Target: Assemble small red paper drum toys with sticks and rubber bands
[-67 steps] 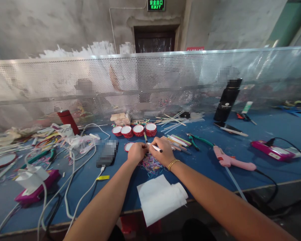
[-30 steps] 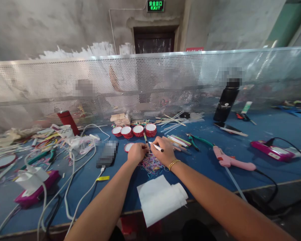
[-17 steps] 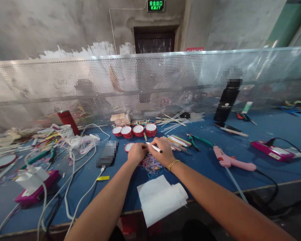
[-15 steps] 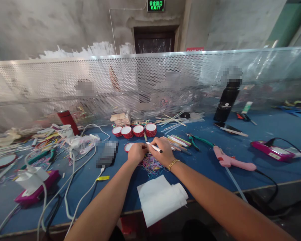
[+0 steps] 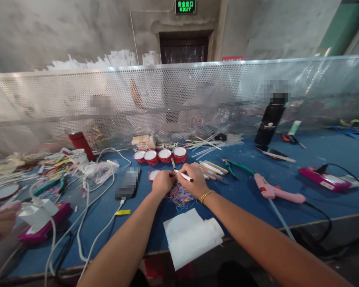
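My right hand point(image 5: 194, 179) is closed around a white marker point(image 5: 184, 175) with a black end, which slants down to the right across the fingers. Close beside it, my left hand point(image 5: 164, 181) has its fingers pinched together; what they hold is hidden. A short stick with a coloured tip point(image 5: 173, 162) rises between the two hands, and I cannot tell which one grips it. Under both hands lies a pile of small colourful rubber bands point(image 5: 181, 196). Just behind my left hand is a small red-rimmed white drum point(image 5: 153, 174), partly covered.
Several red-rimmed drums point(image 5: 165, 155) stand in a row behind my hands. White paper point(image 5: 191, 237) lies at the front edge. To the right are coloured sticks point(image 5: 212, 168), pliers point(image 5: 231, 169) and a pink glue gun point(image 5: 275, 193). At left are a phone point(image 5: 127, 184), cables and another person's hand point(image 5: 1, 223).
Another person's hand has come in at the left edge, beside the purple power strip. My own hands and the marker look almost unmoved.
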Demonstrator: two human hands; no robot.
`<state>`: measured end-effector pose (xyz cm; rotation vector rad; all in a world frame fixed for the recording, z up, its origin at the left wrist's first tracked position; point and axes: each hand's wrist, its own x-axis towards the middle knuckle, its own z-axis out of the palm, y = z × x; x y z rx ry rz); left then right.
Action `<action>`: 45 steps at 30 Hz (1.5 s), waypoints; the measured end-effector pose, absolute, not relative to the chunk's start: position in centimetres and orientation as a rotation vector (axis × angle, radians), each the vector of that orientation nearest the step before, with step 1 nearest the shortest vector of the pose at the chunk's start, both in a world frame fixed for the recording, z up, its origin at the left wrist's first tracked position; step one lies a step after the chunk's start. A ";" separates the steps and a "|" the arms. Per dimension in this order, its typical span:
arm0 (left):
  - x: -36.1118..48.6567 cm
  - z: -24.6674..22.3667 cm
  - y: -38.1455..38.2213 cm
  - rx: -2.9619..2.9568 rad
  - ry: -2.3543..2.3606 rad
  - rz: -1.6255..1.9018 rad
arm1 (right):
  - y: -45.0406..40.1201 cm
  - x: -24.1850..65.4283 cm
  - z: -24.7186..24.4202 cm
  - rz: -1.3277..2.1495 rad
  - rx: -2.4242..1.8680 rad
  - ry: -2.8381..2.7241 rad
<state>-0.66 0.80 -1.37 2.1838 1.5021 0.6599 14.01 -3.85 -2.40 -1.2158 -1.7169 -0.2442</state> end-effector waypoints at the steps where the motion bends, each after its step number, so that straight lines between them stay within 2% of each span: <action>1: -0.7 -1.4 0.8 2.182 1.499 0.663 | -3.8 14.0 -2.4 -0.245 -1.213 -1.717; 45: -0.7 -1.7 1.0 2.192 1.495 0.694 | -3.6 14.2 -2.7 -0.209 -1.220 -1.679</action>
